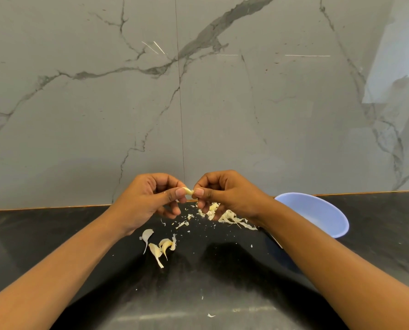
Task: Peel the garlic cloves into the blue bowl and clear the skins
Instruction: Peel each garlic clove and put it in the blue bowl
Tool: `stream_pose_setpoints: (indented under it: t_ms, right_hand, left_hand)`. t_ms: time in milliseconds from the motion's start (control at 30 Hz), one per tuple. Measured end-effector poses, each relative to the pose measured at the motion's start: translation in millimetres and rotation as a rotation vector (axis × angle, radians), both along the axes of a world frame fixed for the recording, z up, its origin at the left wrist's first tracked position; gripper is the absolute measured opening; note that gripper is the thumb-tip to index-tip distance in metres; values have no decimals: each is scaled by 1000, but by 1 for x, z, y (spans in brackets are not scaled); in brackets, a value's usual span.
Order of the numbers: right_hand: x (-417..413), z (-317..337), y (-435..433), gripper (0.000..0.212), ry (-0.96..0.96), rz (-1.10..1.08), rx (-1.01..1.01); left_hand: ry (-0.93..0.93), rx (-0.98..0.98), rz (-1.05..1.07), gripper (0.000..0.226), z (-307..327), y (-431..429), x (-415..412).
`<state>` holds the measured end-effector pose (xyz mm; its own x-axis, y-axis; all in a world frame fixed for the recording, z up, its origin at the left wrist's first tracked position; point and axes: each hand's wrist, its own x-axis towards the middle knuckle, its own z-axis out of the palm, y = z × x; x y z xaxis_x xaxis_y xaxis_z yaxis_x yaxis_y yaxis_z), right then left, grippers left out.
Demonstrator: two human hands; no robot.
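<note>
Mid-peel: left hand [148, 198] and right hand [225, 194] both pinch one small pale garlic clove [188, 191] at centre frame, so next it needs stripping and dropping in the light blue plastic bowl [317, 210] at right.

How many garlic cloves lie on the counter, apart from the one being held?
3, beside the left forearm: one pale clove farthest left, two yellowish cloves just right of it. The skin pile under the right hand may hide more.
</note>
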<state>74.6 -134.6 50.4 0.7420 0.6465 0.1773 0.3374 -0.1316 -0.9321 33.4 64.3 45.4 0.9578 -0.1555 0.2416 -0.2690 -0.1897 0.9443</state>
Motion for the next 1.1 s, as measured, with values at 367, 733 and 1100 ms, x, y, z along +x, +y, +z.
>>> stream_pose_setpoints:
  t_ms: [367, 733, 1100]
  right_hand:
    - [2, -1, 0, 9, -549, -37, -411]
    - [12, 11, -16, 9, -375, -243, -393]
    - [18, 9, -21, 23, -648, -489, -635]
  left_hand:
    - [-109, 487, -23, 4, 0, 7, 0]
    - [-189, 656, -53, 7, -4, 4, -1]
    - [-357, 378, 108, 17, -4, 4, -4]
